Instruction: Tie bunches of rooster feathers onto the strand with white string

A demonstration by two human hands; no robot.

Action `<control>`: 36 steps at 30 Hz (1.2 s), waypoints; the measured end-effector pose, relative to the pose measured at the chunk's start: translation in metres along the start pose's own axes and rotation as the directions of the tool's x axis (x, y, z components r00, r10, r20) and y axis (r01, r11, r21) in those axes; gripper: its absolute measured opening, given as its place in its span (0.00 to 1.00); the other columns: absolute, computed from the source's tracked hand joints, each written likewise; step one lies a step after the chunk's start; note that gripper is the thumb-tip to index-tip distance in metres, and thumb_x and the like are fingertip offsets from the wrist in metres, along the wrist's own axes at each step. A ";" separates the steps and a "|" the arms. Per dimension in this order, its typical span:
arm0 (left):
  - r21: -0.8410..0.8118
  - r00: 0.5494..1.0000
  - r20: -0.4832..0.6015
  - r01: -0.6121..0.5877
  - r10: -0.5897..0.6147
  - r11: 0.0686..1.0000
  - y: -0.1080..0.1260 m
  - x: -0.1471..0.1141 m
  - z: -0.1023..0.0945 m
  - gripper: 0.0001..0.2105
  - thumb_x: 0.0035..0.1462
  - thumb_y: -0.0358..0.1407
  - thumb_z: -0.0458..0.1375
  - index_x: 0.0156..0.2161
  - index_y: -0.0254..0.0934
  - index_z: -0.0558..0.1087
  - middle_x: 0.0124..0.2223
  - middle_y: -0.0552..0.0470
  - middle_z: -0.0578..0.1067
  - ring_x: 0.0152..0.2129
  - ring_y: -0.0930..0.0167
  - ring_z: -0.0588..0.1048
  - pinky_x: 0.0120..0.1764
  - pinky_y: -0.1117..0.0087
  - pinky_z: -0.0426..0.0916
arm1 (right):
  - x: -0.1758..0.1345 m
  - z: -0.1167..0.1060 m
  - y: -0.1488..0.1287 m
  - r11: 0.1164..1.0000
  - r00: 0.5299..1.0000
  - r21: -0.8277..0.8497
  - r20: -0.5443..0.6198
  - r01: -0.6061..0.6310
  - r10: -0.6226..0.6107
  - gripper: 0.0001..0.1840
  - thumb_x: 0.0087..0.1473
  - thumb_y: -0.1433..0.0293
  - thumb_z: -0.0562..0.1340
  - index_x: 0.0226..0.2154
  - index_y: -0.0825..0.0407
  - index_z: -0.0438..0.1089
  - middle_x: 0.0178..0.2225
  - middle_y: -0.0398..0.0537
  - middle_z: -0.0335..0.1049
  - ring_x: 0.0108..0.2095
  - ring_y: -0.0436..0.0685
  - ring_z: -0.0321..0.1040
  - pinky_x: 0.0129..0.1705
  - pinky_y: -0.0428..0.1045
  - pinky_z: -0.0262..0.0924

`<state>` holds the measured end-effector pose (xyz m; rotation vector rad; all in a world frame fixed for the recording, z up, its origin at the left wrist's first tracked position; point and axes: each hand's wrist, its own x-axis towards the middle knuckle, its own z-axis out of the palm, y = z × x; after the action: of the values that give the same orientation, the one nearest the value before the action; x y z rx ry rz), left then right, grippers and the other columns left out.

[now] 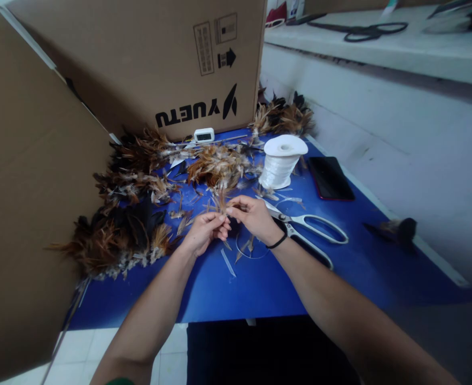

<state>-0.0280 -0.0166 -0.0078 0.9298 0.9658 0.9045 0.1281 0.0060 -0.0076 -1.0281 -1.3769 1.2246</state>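
My left hand and my right hand meet over the middle of the blue table, fingertips pinched together. Between them a small brown feather sticks up; its lower end is hidden by my fingers. Just beyond lies a loose pile of brown and white feathers. Scissors with white handles rest beside my right wrist, partly behind it. Under my hands are a thin clear loop and a short white strip.
Bunches of dark and brown feathers line the left side. A spool of white ribbon stands upright near a phone. Behind are a small digital timer and a large cardboard box. Black scissors lie on the ledge.
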 end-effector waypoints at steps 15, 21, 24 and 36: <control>0.313 0.979 0.005 -0.196 0.205 0.929 -0.006 0.002 -0.002 0.15 0.51 0.44 0.60 0.27 0.31 0.73 0.19 0.54 0.71 0.15 0.76 0.69 0.22 0.74 0.67 | -0.002 0.001 0.001 0.968 0.984 0.208 0.137 -0.142 0.115 0.16 0.39 0.60 0.69 0.23 0.56 0.69 0.22 0.41 0.66 0.20 0.45 0.58 0.21 0.45 0.52; 0.175 0.993 0.026 -0.116 0.113 0.978 -0.006 0.001 -0.001 0.14 0.50 0.43 0.62 0.29 0.31 0.73 0.22 0.52 0.73 0.16 0.76 0.70 0.22 0.75 0.67 | -0.003 0.002 0.000 0.966 0.982 0.205 0.138 -0.158 0.132 0.17 0.39 0.58 0.69 0.22 0.56 0.70 0.19 0.41 0.66 0.20 0.47 0.60 0.23 0.45 0.53; 0.087 0.998 0.028 -0.061 0.058 0.994 -0.005 0.001 -0.001 0.14 0.49 0.42 0.63 0.29 0.30 0.74 0.24 0.51 0.73 0.16 0.78 0.70 0.22 0.77 0.66 | -0.003 0.002 0.000 0.967 0.985 0.206 0.120 -0.150 0.127 0.18 0.38 0.58 0.69 0.22 0.56 0.70 0.18 0.40 0.65 0.20 0.46 0.59 0.23 0.45 0.53; -0.066 0.998 -0.004 0.057 -0.058 0.996 -0.005 0.001 0.000 0.13 0.47 0.41 0.65 0.28 0.30 0.74 0.24 0.52 0.72 0.16 0.81 0.67 0.18 0.80 0.61 | -0.004 0.005 -0.003 0.983 0.994 0.151 0.045 -0.103 0.097 0.16 0.37 0.60 0.69 0.22 0.56 0.70 0.18 0.39 0.64 0.19 0.45 0.55 0.23 0.45 0.51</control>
<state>-0.0267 -0.0174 -0.0123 0.8396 0.9572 0.8859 0.1234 0.0006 -0.0050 -0.9801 -1.2508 1.4081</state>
